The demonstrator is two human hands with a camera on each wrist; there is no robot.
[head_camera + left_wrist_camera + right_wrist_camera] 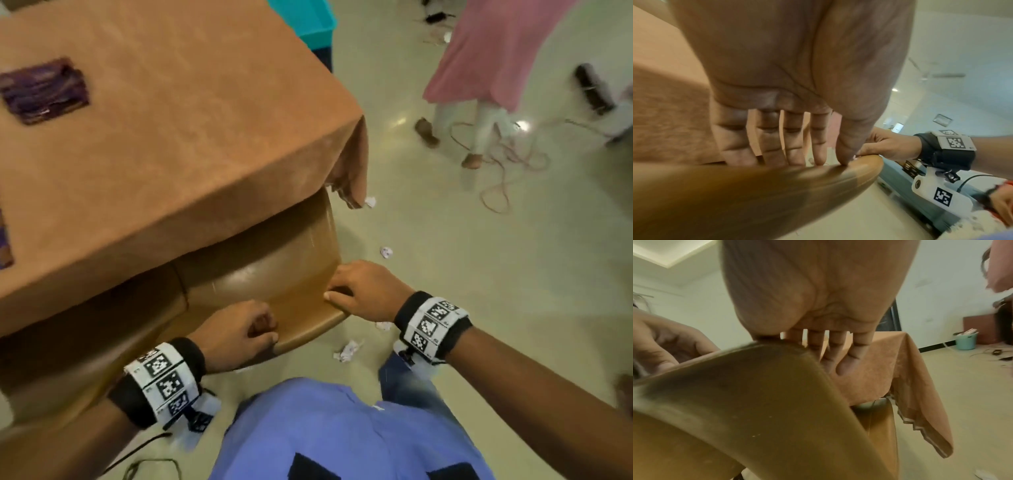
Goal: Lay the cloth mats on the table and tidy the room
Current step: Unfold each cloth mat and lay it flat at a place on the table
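Paper scraps (pixel 347 350) litter the floor; both hands, left hand (pixel 236 334) and right hand (pixel 363 291), grip the stiff, smooth chair (pixel 274 274) by its top edge.

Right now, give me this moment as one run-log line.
step: tucking chair | left hand: grips chair back | right hand: grips chair back | table: mat laid | floor: paper scraps
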